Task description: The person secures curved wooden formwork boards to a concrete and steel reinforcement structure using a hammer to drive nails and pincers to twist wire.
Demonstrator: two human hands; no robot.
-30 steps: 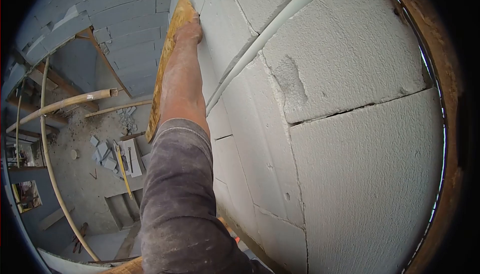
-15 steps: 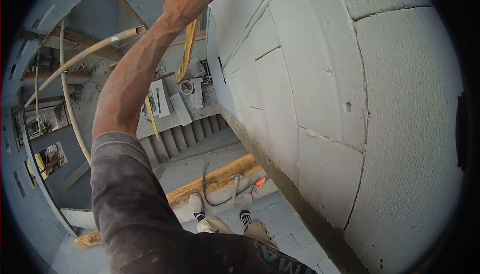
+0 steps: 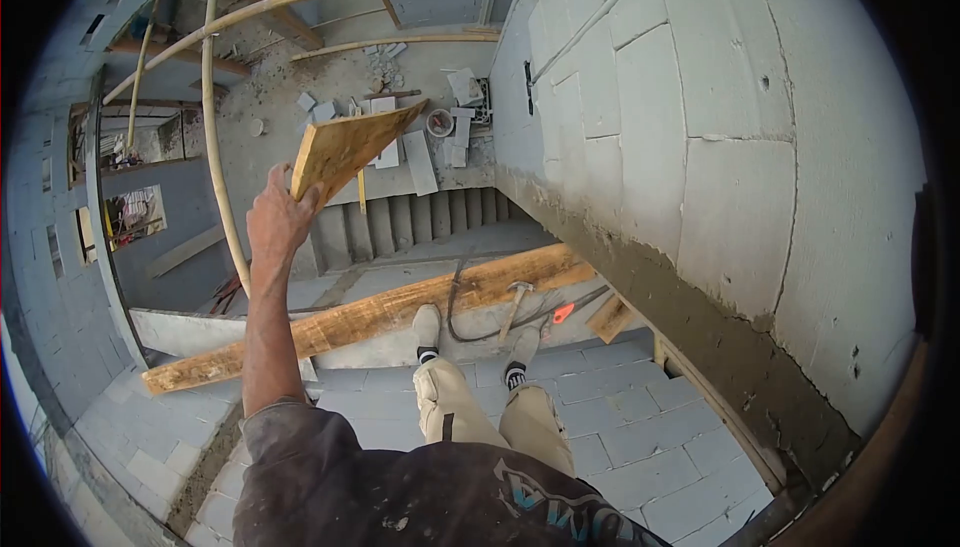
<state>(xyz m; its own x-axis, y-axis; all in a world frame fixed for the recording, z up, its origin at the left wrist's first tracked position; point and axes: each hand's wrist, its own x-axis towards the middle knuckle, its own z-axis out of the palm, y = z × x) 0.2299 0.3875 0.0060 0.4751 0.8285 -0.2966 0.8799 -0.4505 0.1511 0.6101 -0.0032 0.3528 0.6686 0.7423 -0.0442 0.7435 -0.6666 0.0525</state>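
Note:
My left hand (image 3: 280, 212) is closed on the near end of a wooden board (image 3: 350, 147), which points away from me above the stairwell. The thumb lies along the board's lower right side, and the other fingers are partly hidden behind its edge. My right hand is out of view. By my feet lies a long wooden plank (image 3: 380, 322). A hammer (image 3: 515, 309) and an orange-red object (image 3: 563, 314) lie beside it, along with a dark cable (image 3: 453, 302).
Concrete steps (image 3: 400, 225) drop beyond the plank. A pale block wall (image 3: 640, 187) rises on my right. Bamboo poles (image 3: 215, 147) stand and slant at the left. On the lower floor are a bucket (image 3: 439, 123) and a pale slab (image 3: 421, 162).
My left hand has come down and nearer from high up by the wall, and the board it holds now shows much more fully. My view has shifted, showing more of the floor and wall base.

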